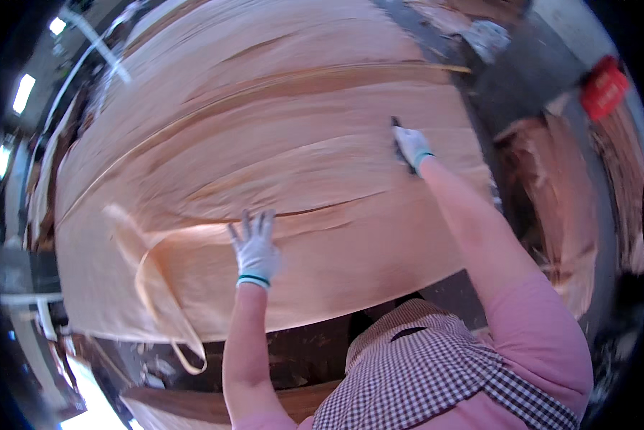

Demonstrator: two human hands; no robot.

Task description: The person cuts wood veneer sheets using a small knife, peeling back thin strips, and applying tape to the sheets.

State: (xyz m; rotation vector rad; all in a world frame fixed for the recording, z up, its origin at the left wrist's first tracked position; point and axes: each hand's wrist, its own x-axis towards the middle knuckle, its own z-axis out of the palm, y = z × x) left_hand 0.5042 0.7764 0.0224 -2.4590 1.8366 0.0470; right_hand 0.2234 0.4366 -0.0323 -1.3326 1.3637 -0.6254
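Wide, thin sheets of pale wood veneer (322, 265) lie in a broad stack before me, rippled and split along the grain. My left hand (255, 251), in a white glove with a green cuff edge, presses flat on the sheet beside a long split, fingers spread. Farther off to the right, my gloved right hand (412, 145) is closed round a slim dark tool (396, 123); its ends stick out past the hand, and its exact kind is unclear. Left of my left hand, a loose curled veneer strip (150, 283) folds over and hangs past the near edge.
A narrow veneer strip (279, 74) crosses the far part of the stack. More brownish veneer sheets (551, 193) lie at the right, below a red object (603, 87). Behind the near edge, another veneer pile (193, 406) sits low, close to my left forearm.
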